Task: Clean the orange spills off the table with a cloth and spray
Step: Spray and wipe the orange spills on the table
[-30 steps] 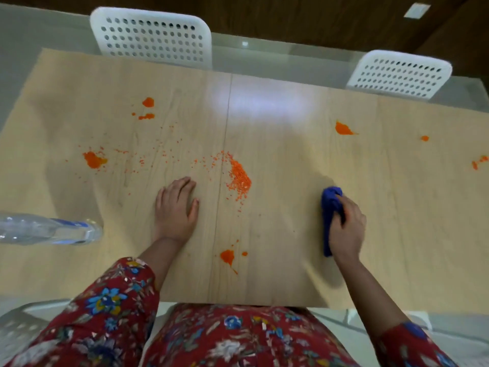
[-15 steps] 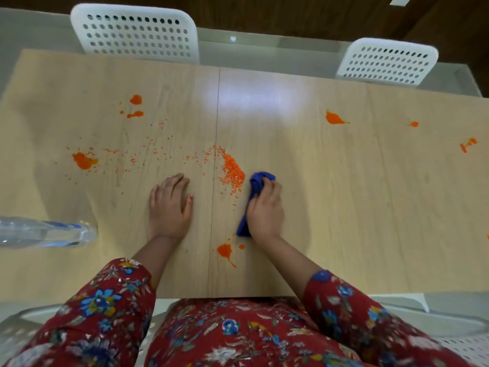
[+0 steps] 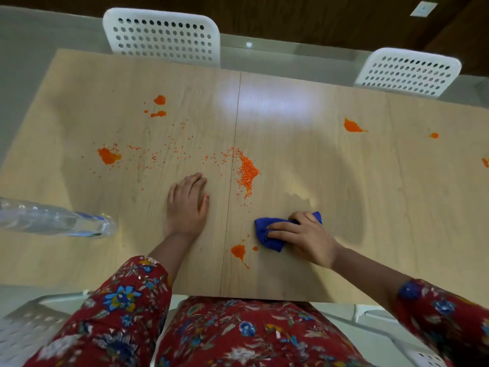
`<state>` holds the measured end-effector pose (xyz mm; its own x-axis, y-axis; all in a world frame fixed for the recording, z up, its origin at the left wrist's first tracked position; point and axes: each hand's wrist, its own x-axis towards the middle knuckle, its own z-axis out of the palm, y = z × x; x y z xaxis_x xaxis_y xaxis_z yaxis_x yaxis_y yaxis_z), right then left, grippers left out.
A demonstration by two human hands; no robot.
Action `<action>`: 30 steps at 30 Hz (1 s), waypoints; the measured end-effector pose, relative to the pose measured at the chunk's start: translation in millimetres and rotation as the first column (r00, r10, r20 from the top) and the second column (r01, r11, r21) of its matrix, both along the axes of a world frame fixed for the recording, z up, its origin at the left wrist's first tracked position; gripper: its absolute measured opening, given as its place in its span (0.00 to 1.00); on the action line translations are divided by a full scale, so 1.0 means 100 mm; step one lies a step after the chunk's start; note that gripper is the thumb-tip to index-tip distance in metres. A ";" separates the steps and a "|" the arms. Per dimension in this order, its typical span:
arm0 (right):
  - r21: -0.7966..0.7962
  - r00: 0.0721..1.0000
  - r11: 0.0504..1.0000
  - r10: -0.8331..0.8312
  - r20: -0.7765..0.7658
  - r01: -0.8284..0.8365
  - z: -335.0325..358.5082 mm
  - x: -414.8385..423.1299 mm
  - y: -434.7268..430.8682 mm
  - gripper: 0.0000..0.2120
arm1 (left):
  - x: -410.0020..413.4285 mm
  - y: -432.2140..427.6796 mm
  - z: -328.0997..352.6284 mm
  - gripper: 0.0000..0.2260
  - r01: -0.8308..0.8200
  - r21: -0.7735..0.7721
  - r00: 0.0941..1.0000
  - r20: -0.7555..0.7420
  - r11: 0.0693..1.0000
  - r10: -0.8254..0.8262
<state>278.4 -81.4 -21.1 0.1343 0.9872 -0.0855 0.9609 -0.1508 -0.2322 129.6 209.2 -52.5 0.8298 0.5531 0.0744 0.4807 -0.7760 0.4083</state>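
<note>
table [image 3: 370,207] | left hand [image 3: 186,205] flat | right hand [image 3: 304,237] grip: cloth [image 3: 264,234]

**Pale table, white chairs, dark wall**

A long table [image 3: 397,207] of pale wood-grain laminate fills the view; a thin seam [image 3: 236,128] runs across its top from far edge to near edge; a soft patch of reflected light [image 3: 277,104] lies near the far edge, just right of the seam. Two white chairs with perforated backs stand at the far side: the left chair [image 3: 161,35] left of the seam, the right chair [image 3: 407,72] toward the right end; part of another white perforated seat [image 3: 31,321] shows at the near left corner. The floor [image 3: 39,49] is grey and glossy, with a small bright glint [image 3: 249,44] between the far chairs; beyond it rises a dark brown wall [image 3: 291,17]; a pale rectangular plate [image 3: 423,8] sits on it at upper right.
</note>
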 end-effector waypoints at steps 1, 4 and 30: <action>0.011 1.000 1.000 0.009 0.021 -0.010 -0.02 0.01 0.11 0.21 | 0.00 0.00 0.00 0.17 -0.002 0.000 1.000 -0.001 1.000 0.002; 0.075 0.994 0.995 0.053 0.090 -0.060 -0.08 0.02 0.59 0.22 | 0.00 -0.02 0.01 0.17 -0.016 0.002 1.000 0.002 1.000 0.016; 0.229 0.427 0.363 -0.817 -0.387 0.903 -0.03 0.44 1.32 0.20 | -0.25 0.27 -0.01 0.24 -0.135 0.062 0.986 -0.085 0.989 0.140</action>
